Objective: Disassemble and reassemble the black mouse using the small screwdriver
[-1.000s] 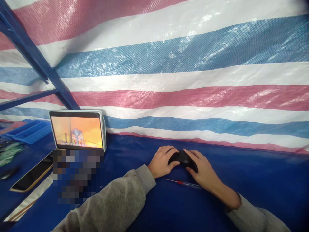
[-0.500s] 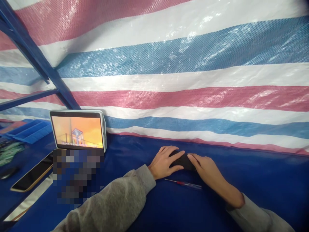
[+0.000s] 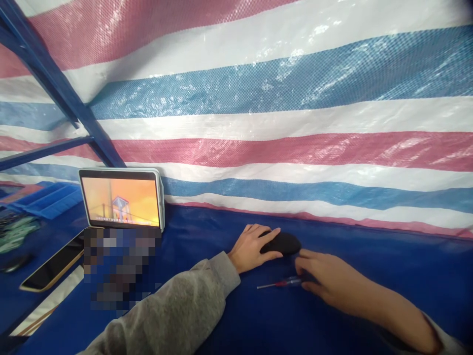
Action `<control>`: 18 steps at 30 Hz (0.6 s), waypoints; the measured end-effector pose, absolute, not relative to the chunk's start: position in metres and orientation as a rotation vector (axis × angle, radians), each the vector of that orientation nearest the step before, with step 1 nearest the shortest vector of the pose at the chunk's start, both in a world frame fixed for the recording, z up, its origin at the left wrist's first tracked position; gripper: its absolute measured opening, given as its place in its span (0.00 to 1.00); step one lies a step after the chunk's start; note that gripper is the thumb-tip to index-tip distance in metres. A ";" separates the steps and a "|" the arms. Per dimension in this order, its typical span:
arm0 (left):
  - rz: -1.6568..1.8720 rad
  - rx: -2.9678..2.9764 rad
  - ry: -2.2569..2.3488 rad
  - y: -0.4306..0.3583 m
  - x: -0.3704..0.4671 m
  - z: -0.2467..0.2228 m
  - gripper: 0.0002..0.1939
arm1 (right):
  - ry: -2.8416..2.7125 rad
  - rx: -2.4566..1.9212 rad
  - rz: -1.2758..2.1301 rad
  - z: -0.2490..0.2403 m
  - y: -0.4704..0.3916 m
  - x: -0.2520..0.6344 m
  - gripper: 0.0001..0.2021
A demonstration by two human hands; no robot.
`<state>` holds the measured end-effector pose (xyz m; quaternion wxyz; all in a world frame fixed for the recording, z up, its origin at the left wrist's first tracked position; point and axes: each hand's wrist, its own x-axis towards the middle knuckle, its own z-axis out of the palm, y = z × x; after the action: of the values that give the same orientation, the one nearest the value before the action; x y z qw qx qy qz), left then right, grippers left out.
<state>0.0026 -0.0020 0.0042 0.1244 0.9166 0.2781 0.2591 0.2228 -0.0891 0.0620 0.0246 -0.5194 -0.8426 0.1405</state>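
My left hand [image 3: 253,246] rests on the blue table cover and grips the left side of a small black rounded object [image 3: 284,242], shaped like a computer mouse. My right hand [image 3: 323,278] is just in front of it, off the black object. Its fingertips close on the clear handle end of a thin screwdriver [image 3: 279,284] with a red band. The screwdriver lies low over the cover with its metal tip pointing left. Both arms wear grey sleeves.
A tablet [image 3: 121,197] showing an orange picture stands at the left, with a phone [image 3: 51,268] lying in front of it. Blue bins [image 3: 44,197] and green circuit boards [image 3: 15,231] sit at the far left. A striped tarp wall [image 3: 281,113] rises close behind the hands.
My right hand left the black object and moved toward me onto the screwdriver's handle. The screwdriver has turned slightly. My left hand stays on the black object.
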 end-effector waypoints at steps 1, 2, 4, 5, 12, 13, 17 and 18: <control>0.759 2.674 0.787 -0.002 0.003 0.004 0.31 | -2.574 -1.595 0.448 0.070 -0.087 0.226 0.04; 0.764 2.676 0.767 -0.002 0.003 0.004 0.31 | -2.541 -1.595 0.444 0.077 -0.085 0.229 0.08; 0.777 2.673 0.752 -0.002 0.004 0.004 0.30 | -2.531 -1.607 0.390 0.087 -0.084 0.231 0.07; 0.784 2.667 0.760 -0.002 0.004 0.004 0.30 | -2.536 -1.648 0.339 0.088 -0.085 0.230 0.03; 0.808 2.650 0.847 0.000 0.005 0.003 0.30 | -2.682 -1.920 0.204 0.053 -0.091 0.206 0.05; 0.814 2.644 0.862 0.000 0.005 0.003 0.30 | -2.696 -1.912 0.197 0.050 -0.090 0.204 0.06; 0.808 2.611 0.917 0.000 0.004 0.004 0.27 | -2.752 -1.884 0.270 0.056 -0.085 0.205 0.08; 0.805 2.606 0.921 0.001 0.004 0.004 0.27 | -2.754 -1.866 0.316 0.062 -0.084 0.208 0.07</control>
<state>0.0042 0.0007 0.0037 0.1310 0.8975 0.3173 0.2770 0.2078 -0.0843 0.0616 -0.1000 -0.5556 -0.8200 0.0941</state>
